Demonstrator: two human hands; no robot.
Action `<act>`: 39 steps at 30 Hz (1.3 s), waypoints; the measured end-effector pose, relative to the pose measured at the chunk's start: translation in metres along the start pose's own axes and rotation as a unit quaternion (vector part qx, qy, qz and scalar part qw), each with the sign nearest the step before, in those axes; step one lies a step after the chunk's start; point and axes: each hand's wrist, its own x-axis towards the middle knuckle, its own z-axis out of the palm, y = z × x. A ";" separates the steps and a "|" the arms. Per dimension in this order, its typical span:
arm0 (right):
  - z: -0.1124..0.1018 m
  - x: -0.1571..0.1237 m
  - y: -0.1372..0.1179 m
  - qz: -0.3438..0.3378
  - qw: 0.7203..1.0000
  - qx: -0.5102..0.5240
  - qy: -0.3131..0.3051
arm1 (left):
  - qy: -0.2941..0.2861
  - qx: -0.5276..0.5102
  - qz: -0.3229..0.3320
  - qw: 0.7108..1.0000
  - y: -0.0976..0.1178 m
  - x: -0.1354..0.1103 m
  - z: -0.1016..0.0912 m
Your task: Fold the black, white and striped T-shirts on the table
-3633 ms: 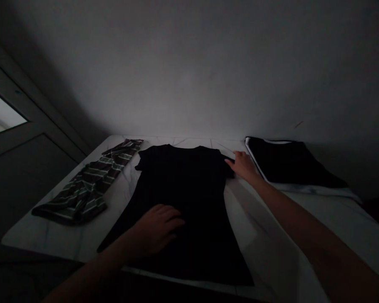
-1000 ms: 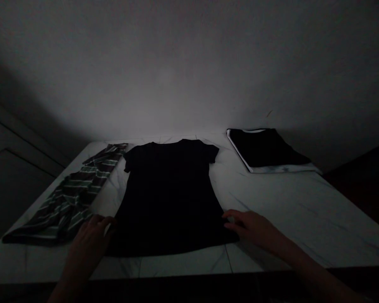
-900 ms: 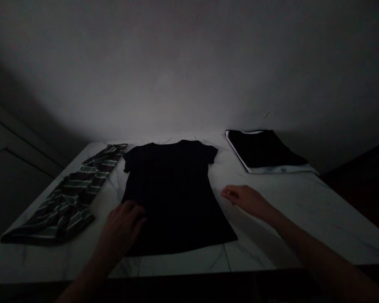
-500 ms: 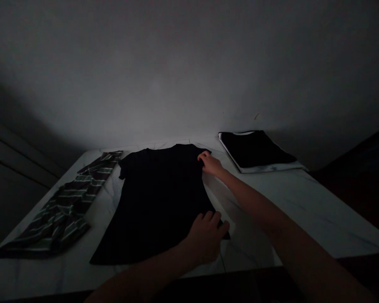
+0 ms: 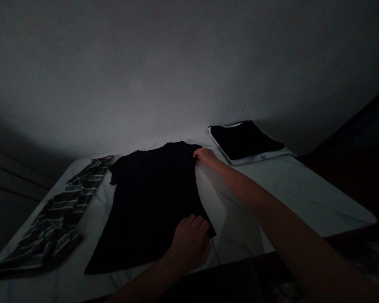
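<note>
A black T-shirt [image 5: 151, 198] lies spread out flat, with its neck toward the wall and its hem toward me. My right hand [image 5: 205, 155] is closed at its right sleeve, fingertips pinching the cloth. Near the lower right corner of the hem, my left hand [image 5: 191, 240] is curled with the fingers together on the fabric; its thumb and fingertips are mostly hidden. The scene is dim, so folds in the dark cloth hardly show.
A striped garment [image 5: 63, 210] lies loosely folded left of the T-shirt. At the back right rests a stack of folded black and white clothes [image 5: 246, 141]. The white marbled table [image 5: 297, 198] meets a grey wall [image 5: 145, 75] behind.
The view has shifted and tilted a little. My left hand's fingers, spread before, have drawn together at the hem. My right hand stays at the sleeve.
</note>
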 end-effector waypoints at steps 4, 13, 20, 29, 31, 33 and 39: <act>0.002 -0.001 0.000 -0.008 1.000 -0.001 0.006 | -0.026 0.008 -0.023 0.999 0.007 0.010 0.002; 0.001 -0.002 -0.001 -0.027 0.999 -0.019 0.001 | -0.027 0.083 -0.026 0.996 0.017 0.033 0.014; 0.001 -0.007 -0.001 -0.035 0.999 -0.026 0.007 | -0.029 0.087 0.024 0.996 0.022 0.031 0.020; -0.009 -0.022 -0.056 -0.051 0.996 -0.030 0.066 | -0.085 -0.035 0.128 0.988 0.017 0.021 0.007; -0.004 -0.037 -0.079 -0.107 0.993 0.006 0.050 | -0.087 -0.087 0.151 0.981 0.015 0.012 -0.002; 0.005 -0.061 -0.097 -0.188 0.981 0.051 0.011 | -0.094 -0.157 0.158 0.970 0.011 -0.003 -0.014; 0.006 -0.160 -0.108 -0.404 0.863 0.244 -0.182 | -0.018 -0.207 0.027 0.978 -0.046 -0.068 -0.040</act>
